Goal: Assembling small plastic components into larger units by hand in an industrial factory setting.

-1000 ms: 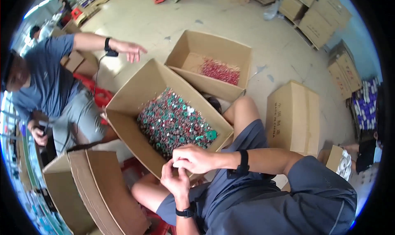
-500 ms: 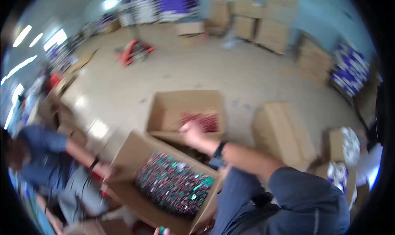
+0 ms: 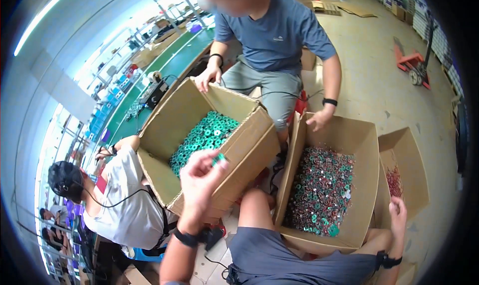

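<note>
My left hand point(image 3: 199, 178) is raised over the near edge of the left cardboard box point(image 3: 249, 150), pinching a small green ring-shaped piece point(image 3: 218, 159) between thumb and fingers. Many similar green pieces point(image 3: 207, 133) fill that box's bottom. The middle cardboard box point(image 3: 366, 135), by my knees, holds a mix of green pieces and small reddish-brown bits point(image 3: 319, 190). At the near side of the right-hand box point(image 3: 416, 160) is my right hand point(image 3: 397, 212), its fingers loosely extended and nothing visible in them. Thin red pieces point(image 3: 393, 181) lie inside that box.
A person in a blue shirt point(image 3: 279, 35) sits opposite, one hand on the left box and the other at the middle box's rim. Another person in white point(image 3: 127, 205) sits at left beside a green workbench point(image 3: 174, 60). A red pallet jack point(image 3: 411, 65) stands far right.
My view has swung left, shifting the boxes rightward and revealing the left box. My left hand has come up with the green piece. My right hand has drawn back from over the red pieces.
</note>
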The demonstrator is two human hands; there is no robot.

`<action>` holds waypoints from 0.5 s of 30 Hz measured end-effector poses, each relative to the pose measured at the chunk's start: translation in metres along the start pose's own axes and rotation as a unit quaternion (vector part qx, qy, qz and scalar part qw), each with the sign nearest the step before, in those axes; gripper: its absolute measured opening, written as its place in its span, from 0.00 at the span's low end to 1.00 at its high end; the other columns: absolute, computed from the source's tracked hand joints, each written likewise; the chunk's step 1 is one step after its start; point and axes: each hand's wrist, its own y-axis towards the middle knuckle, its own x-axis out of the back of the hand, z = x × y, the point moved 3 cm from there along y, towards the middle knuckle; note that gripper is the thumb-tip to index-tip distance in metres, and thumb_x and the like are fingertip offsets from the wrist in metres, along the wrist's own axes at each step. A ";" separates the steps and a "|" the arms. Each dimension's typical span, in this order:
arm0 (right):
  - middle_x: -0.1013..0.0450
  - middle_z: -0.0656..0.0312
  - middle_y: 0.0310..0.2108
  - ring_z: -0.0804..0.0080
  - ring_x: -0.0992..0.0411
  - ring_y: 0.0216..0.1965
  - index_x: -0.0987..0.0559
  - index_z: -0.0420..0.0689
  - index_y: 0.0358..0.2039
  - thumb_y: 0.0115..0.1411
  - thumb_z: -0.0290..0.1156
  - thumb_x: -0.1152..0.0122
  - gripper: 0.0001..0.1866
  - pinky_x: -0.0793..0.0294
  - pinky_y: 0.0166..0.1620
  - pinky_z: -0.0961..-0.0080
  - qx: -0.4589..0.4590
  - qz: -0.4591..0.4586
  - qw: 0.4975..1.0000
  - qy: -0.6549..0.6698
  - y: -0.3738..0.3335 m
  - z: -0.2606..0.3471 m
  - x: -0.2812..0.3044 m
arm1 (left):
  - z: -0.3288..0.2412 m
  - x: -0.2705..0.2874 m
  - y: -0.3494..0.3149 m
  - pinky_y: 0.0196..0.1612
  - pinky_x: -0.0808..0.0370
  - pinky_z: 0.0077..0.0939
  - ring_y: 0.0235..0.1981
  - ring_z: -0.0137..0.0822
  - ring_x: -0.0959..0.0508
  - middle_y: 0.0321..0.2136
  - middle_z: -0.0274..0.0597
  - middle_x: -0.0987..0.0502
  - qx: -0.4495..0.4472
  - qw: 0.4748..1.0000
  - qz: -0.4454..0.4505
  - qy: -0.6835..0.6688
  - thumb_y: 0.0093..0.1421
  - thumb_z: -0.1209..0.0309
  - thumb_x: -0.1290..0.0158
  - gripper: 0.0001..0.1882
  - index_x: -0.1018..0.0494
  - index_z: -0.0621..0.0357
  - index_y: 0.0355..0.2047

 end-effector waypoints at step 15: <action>0.24 0.54 0.48 0.54 0.24 0.44 0.29 0.48 0.57 0.62 0.41 0.34 0.25 0.25 0.49 0.61 0.086 0.188 0.919 -0.337 -0.088 0.053 -0.054 | 0.207 0.094 0.227 0.49 0.21 0.37 0.42 0.49 0.17 0.38 0.57 0.17 0.183 0.779 0.120 0.588 0.41 0.62 0.39 0.21 0.18 0.65 0.33</action>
